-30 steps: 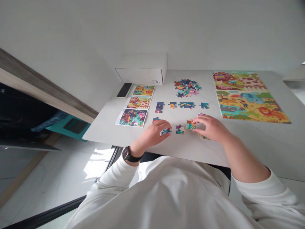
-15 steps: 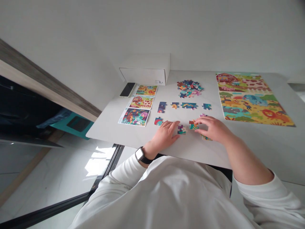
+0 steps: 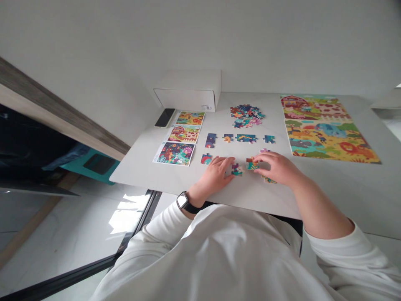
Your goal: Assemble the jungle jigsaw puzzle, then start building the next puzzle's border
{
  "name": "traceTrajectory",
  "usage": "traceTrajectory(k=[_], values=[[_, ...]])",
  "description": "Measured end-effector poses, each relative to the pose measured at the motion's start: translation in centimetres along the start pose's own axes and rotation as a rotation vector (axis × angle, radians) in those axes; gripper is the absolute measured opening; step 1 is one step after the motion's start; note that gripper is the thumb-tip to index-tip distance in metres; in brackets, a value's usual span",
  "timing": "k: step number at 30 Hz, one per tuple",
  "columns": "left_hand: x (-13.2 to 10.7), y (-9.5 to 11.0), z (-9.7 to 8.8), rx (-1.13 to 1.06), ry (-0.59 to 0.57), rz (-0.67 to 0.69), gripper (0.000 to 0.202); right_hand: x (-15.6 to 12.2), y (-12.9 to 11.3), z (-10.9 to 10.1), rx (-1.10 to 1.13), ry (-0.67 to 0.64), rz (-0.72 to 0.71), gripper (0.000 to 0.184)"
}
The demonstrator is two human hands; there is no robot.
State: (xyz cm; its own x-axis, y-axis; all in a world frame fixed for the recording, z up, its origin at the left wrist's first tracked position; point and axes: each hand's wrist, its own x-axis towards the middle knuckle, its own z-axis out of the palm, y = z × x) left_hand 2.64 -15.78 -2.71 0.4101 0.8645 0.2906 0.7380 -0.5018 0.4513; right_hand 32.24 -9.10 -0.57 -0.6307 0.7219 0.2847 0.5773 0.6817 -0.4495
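left hand point(image 3: 216, 175) lying flat and open, fingertips just beside a puzzle piece point(image 3: 237, 169) | right hand point(image 3: 275, 168) pinching a second puzzle piece point(image 3: 250, 164) | both pieces on the white bench point(image 3: 140, 171), loose pile of pieces point(image 3: 246, 116) farther up

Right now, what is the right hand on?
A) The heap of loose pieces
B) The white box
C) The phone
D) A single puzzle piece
D: the right hand has its fingers and thumb around a single puzzle piece, well apart from the heap of loose pieces.
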Motion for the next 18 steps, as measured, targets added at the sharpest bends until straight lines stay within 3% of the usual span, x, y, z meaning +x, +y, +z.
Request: traceTrajectory(k=[8, 18], values=[[0.4, 0.32, -0.07, -0.016, 0.016, -0.008, 0.062, 0.04, -0.41, -0.35, -0.042, 0.0, 0.042, 0.03], [0.57, 0.46, -0.15, -0.022, 0.015, -0.016, 0.063, -0.08, -0.2, -0.13, -0.06, 0.008, 0.029, 0.031]])
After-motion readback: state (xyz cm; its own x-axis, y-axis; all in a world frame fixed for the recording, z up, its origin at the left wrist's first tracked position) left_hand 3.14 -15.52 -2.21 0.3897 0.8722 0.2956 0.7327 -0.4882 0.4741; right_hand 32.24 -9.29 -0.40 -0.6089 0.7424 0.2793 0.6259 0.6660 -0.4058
